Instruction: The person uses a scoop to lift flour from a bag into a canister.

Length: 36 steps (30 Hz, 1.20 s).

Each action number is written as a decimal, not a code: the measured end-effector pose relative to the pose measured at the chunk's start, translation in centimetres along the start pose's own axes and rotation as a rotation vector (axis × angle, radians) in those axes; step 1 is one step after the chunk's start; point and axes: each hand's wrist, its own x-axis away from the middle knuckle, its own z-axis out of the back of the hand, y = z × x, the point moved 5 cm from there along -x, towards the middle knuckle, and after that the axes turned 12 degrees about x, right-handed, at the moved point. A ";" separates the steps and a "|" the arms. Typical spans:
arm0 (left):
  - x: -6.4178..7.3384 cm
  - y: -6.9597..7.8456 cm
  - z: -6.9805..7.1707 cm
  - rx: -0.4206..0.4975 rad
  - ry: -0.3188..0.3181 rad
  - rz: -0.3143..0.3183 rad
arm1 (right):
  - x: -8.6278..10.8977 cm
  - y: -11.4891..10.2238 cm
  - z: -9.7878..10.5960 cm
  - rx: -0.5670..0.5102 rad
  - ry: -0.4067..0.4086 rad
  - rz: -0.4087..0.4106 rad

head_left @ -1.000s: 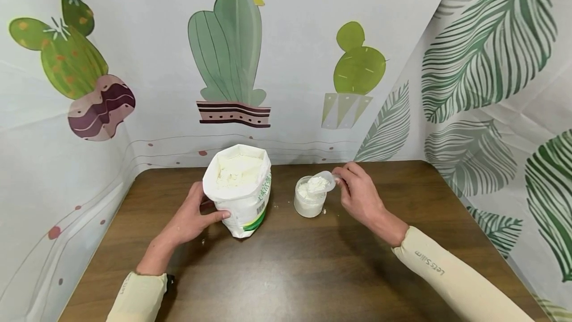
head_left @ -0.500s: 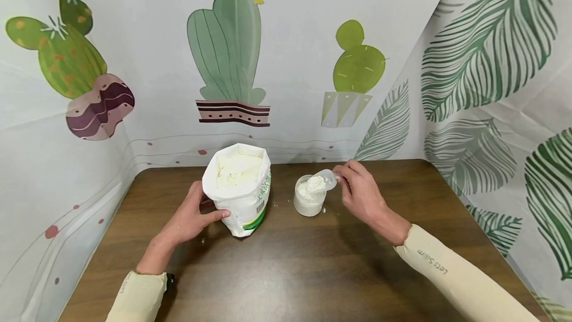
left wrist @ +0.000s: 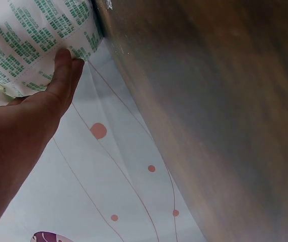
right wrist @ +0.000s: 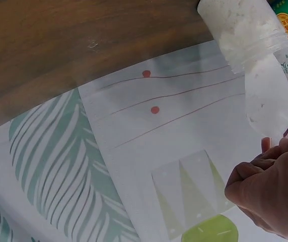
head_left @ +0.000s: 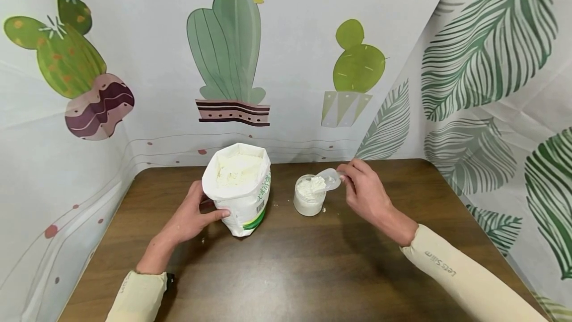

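Note:
My left hand (head_left: pixel 185 217) grips the lower side of an open white paper bag of flour (head_left: pixel 239 195), thumb on the front and fingers around the left side. The bag stands upright on the table, filled high with white flour. In the left wrist view, fingers lie along the bag's green-printed side (left wrist: pixel 33 40). Pinched by its handle in my right hand (head_left: pixel 364 190) is a translucent plastic scoop (head_left: pixel 331 179). Its front end, with flour on it, overlaps the mouth of a clear jar (head_left: pixel 308 206). Flour fills the jar close to its rim. The right wrist view shows the scoop's underside (right wrist: pixel 267 96) at the jar's mouth.
Small flour crumbs (head_left: pixel 324 209) lie on the brown wooden table (head_left: pixel 277 267) around the jar and near the left hand. Behind the table's far edge hangs a white cloth (head_left: pixel 295 63) printed with cacti and leaves.
My right hand has shifted slightly to the right, drawing the scoop back a little, and more of its bowl shows bare. The left hand, bag and jar have stayed in place.

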 end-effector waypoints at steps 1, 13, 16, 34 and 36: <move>0.0 0.0 0.0 0.001 0.000 0.000 | 0.0 0.0 0.1 0.002 0.001 0.000; 0.0 0.0 0.0 -0.008 0.001 -0.004 | 0.0 0.0 0.5 0.010 -0.004 -0.005; 0.0 0.0 0.0 -0.009 0.001 -0.005 | -0.1 0.0 0.5 0.012 -0.006 -0.004; 0.0 0.0 0.0 0.005 -0.006 -0.003 | -0.7 -0.3 0.5 -0.006 0.020 0.039; 0.0 0.0 0.0 -0.003 -0.002 -0.004 | -0.8 -0.2 0.7 -0.006 0.022 0.042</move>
